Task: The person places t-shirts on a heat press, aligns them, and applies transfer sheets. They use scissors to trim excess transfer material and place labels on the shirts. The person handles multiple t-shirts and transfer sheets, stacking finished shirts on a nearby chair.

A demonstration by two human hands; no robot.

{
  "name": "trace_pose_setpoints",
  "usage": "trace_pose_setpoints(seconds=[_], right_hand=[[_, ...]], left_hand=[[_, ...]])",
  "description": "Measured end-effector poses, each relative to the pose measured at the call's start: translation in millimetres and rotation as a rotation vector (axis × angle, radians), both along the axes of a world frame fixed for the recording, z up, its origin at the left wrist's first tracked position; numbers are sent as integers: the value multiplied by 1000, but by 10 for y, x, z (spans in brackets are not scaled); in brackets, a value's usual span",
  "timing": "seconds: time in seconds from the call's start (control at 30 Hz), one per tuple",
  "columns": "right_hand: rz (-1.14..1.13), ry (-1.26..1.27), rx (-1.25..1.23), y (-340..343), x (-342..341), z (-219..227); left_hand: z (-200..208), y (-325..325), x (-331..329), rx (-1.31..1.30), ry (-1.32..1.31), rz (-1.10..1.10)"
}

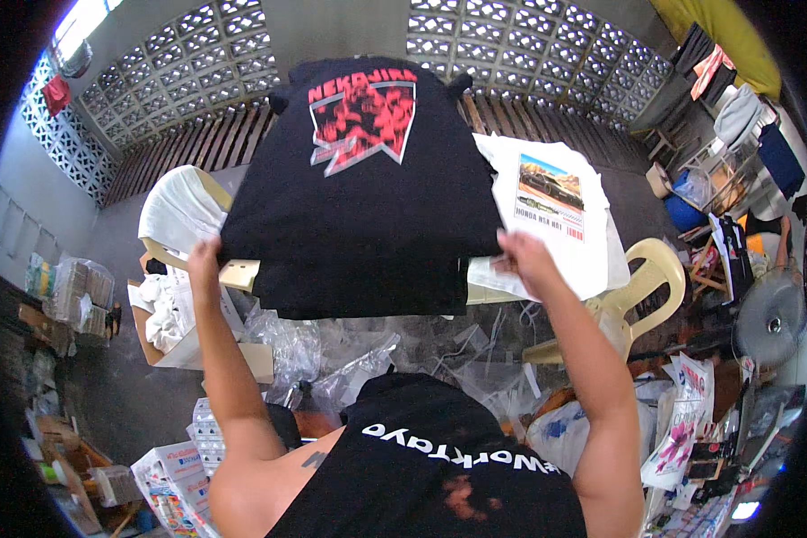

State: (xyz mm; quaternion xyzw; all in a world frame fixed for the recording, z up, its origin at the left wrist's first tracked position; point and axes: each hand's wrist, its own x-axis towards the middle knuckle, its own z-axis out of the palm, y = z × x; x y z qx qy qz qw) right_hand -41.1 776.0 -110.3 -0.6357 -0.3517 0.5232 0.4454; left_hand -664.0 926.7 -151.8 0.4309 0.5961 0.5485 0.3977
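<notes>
A black T-shirt (377, 206) with a red and grey shield-shaped print is spread out ahead of me, its neck end away from me. My left hand (204, 258) pinches the left corner of its hem, and my right hand (526, 260) has the right corner. The hem is stretched between them. More black cloth (359, 291) hangs down below the hem, toward me. To the right lies a white T-shirt (560, 215) with a car print, partly covered by the black one. The surface under the shirts is mostly hidden.
A cream plastic chair (659, 291) stands at right; a white cloth (179, 208) drapes another at left. White cloth fills a cardboard box (197, 354) below it. Clear plastic bags (332, 359) litter the floor. A fan (771, 323) is far right, slatted wood (184, 152) along the back.
</notes>
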Motion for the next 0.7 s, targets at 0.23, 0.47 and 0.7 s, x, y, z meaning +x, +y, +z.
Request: trace_pose_setpoints(seconds=[0.23, 0.47, 0.7], right_hand=[[-243, -31, -764, -2787, 240, -2072], [86, -637, -744, -4452, -460, -3075], [-695, -380, -529, -4830, -826, -2645]], left_hand=[[-1050, -928, 1325, 390, 918, -19], [-1147, -1711, 3931, 468, 513, -1551], [-2110, -2587, 5189, 304, 1091, -2542]])
